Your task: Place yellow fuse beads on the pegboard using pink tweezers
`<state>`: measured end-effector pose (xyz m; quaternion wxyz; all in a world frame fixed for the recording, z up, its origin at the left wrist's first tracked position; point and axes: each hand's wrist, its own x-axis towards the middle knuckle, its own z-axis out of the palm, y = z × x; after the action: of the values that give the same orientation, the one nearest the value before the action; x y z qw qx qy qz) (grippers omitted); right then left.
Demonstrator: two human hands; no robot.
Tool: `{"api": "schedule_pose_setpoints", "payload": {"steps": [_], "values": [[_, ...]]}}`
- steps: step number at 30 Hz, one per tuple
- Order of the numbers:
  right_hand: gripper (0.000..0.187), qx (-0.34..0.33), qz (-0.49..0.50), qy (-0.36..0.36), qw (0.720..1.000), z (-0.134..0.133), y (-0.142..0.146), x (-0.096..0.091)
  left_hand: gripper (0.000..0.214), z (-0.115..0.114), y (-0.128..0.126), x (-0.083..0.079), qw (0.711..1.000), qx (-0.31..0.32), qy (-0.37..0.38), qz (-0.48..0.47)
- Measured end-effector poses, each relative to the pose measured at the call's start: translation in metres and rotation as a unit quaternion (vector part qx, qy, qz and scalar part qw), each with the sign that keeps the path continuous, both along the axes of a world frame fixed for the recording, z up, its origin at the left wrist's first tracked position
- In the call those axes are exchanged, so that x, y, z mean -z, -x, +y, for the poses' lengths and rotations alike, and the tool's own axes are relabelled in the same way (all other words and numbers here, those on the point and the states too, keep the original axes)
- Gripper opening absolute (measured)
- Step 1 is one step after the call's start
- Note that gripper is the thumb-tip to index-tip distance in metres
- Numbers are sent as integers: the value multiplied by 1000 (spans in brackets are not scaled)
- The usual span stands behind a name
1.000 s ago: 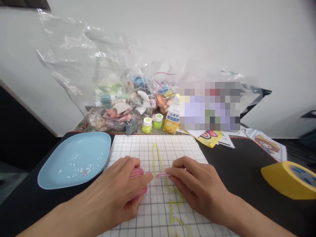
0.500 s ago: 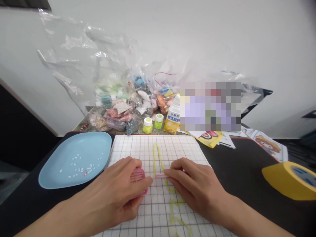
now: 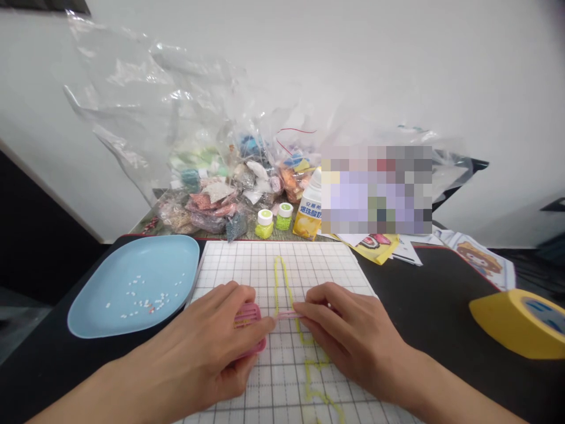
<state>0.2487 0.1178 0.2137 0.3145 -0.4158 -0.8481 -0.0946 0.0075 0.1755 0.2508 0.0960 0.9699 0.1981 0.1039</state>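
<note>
Head view: left hand (image 3: pixel 207 347) gripped a pink slotted plastic holder (image 3: pixel 248 315), right hand (image 3: pixel 348 335) pinched slim pink tweezers (image 3: pixel 286 315), probably best held low and steady.

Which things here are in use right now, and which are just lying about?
In use: left hand, pink slotted tool; right hand, pink tweezers; gridded pegboard; yellow bead line.
Lying about: blue plate, bead bags, green-lidded jars, bottle, yellow tape roll.

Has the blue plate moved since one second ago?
No. The blue plate still lies just left of the white grid board, its right edge beside the board's left corner, as before.
</note>
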Motion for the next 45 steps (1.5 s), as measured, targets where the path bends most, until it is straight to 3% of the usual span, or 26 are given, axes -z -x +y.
{"api": "schedule_pose_setpoints", "payload": {"steps": [33,39,45], "values": [[14,32,11,-9,999,1,-2,-3,31,0,0,0,1000,2,24,10],[10,62,23,-13,998,3,-8,-1,27,0,-1,3,1000,4,-2,-3],[12,43,33,18,998,3,-6,-2,25,-1,0,4,999,5,-35,-34]]}}
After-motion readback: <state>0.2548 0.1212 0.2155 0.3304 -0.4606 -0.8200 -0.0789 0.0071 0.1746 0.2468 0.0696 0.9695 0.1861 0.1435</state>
